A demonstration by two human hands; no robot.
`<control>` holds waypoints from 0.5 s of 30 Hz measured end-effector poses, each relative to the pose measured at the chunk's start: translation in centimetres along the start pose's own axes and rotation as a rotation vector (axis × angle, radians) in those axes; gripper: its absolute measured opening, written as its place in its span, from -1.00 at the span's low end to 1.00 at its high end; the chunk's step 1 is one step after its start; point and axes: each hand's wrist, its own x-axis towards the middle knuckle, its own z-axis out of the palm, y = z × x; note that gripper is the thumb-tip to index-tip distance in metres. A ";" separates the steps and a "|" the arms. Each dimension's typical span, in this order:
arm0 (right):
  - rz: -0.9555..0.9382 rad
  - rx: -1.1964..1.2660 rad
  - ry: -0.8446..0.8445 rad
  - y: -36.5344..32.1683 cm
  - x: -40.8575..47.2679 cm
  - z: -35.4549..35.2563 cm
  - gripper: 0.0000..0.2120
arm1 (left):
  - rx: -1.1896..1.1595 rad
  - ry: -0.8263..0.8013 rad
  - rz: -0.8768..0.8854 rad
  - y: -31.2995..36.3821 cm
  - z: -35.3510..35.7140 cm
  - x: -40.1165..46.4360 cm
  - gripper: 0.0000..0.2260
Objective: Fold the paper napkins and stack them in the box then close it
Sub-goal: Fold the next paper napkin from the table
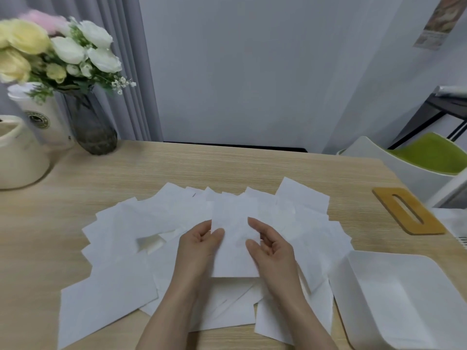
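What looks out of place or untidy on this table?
The loose napkins lie scattered and overlapping at odd angles, not stacked. The wooden lid lies apart from the open white box. Nothing looks spilled or torn.

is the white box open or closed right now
Open. The white box sits lidless at the table's right edge, its inside in view, and the wooden lid with the slot lies flat on the table behind it.

Many napkins, one box, one lid.
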 end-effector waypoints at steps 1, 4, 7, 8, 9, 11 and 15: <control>-0.023 -0.041 0.036 -0.1 0.2 -0.2 -0.66 | 0.005 0.025 0.008 0.0 -0.4 0.1 -0.82; -0.122 -0.284 0.191 -0.3 0.9 -1.8 -0.66 | 0.013 0.107 0.026 0.0 -1.7 0.5 -0.81; -0.110 -0.417 0.191 -0.3 1.3 -3.0 -0.62 | 0.004 0.172 0.039 0.0 -3.1 0.7 -0.76; -0.089 -0.426 0.171 -0.2 1.3 -3.2 -0.61 | -0.007 0.190 0.036 0.0 -3.3 0.7 -0.75; -0.074 -0.438 0.150 -0.1 1.3 -3.2 -0.60 | -0.017 0.203 0.031 0.0 -3.5 0.7 -0.75; -0.052 -0.483 0.108 0.2 1.3 -2.9 -0.57 | -0.030 0.219 0.020 -0.1 -3.7 0.7 -0.73; 0.054 -0.692 -0.015 1.2 1.4 -2.1 -0.36 | -0.028 0.221 0.014 -0.3 -3.6 0.6 -0.73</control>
